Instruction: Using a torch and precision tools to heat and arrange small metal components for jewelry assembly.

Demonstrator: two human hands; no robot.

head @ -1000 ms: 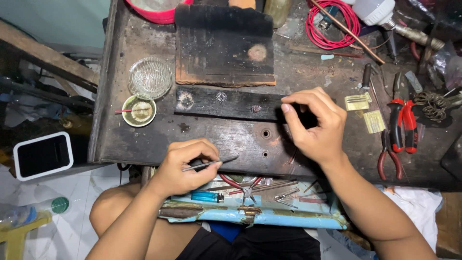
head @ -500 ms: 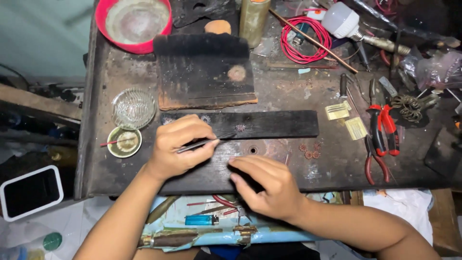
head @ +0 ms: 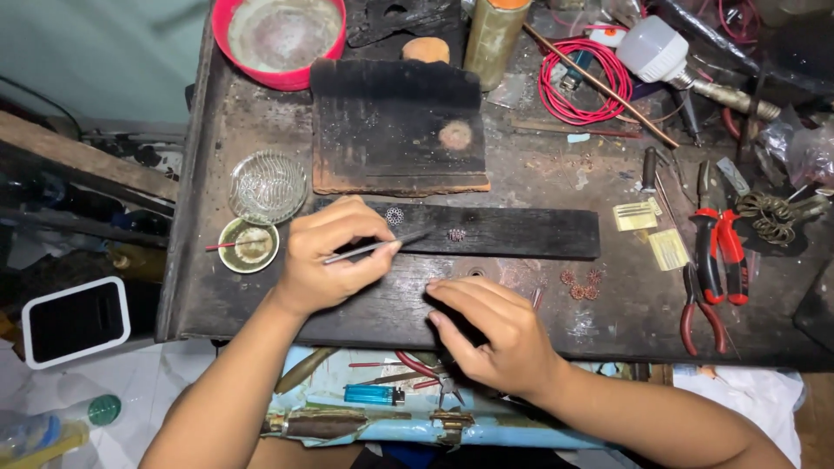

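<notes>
My left hand (head: 334, 256) grips thin metal tweezers (head: 373, 247), their tips pointing right onto a long charred wooden strip (head: 521, 233). Two tiny round wire ornaments lie on that strip, one (head: 395, 215) above the tweezers and one (head: 456, 234) just past the tips. My right hand (head: 491, 330) rests flat on the dark bench near its front edge, fingers together, with nothing visible in it. A few small copper wire pieces (head: 580, 285) lie to its right.
A charred block (head: 395, 130) sits behind the strip. A red bowl (head: 278, 39), glass dish (head: 268, 185) and small tin (head: 248, 245) stand at the left. Red pliers (head: 719, 252), red wire coil (head: 584, 82) and a torch (head: 686, 65) crowd the right. An open drawer (head: 391, 417) holds a blue lighter.
My left hand moved up from the bench's front edge to the strip with the tweezers. My right hand came down off the strip's right part to the front of the bench.
</notes>
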